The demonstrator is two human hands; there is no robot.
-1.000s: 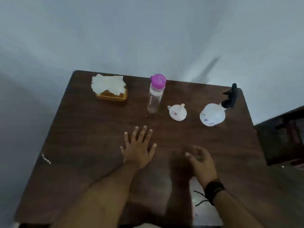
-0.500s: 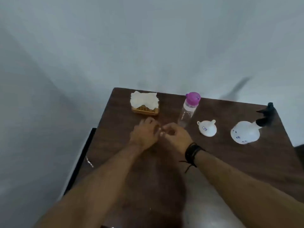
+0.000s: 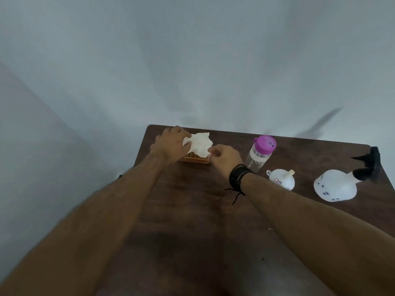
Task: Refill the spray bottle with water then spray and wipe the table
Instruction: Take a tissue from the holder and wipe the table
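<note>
A white tissue [image 3: 200, 145] sticks out of a small orange holder [image 3: 195, 159] at the far left corner of the dark wooden table [image 3: 192, 210]. My left hand [image 3: 171, 144] pinches the tissue's left edge and my right hand [image 3: 224, 159] pinches its right edge. A clear water bottle with a pink cap [image 3: 259, 153] stands upright just right of my right hand. A white funnel [image 3: 282, 180] lies mouth down beside it. Further right stands the round white spray bottle [image 3: 335, 186] with its black trigger head [image 3: 368, 165].
A pale wall rises right behind the table's far edge. The floor drops away to the left of the table. A black band with a loose cord [image 3: 237, 178] circles my right wrist.
Both hands went from the near middle of the table forward and left to the tissue holder and took hold of the tissue. The head camera swung left.
</note>
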